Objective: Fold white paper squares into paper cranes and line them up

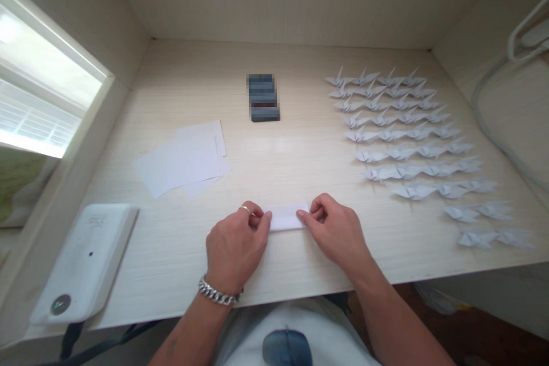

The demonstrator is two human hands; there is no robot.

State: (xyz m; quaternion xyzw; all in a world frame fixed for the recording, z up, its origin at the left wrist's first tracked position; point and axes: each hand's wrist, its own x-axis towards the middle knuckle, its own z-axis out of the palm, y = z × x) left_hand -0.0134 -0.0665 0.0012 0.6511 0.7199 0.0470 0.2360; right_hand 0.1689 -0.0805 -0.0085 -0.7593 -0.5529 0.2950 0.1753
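A folded strip of white paper [285, 218] lies near the front of the desk between my two hands. My left hand [240, 240], with a ring and a chain bracelet, pinches its left end between thumb and curled fingers. At the right end, my right hand [337, 229] holds the paper with the thumb on top and the fingers curled. Off to the right stand several rows of folded white paper cranes [403, 136]. Loose white paper sheets [184, 160] overlap one another on the left.
A phone-like dark object [263, 98], blurred out, lies toward the back. A white device [88, 263] with a strap rests at the front left corner. A grey cable [484, 120] runs along the right wall, and a window [47, 74] is on the left.
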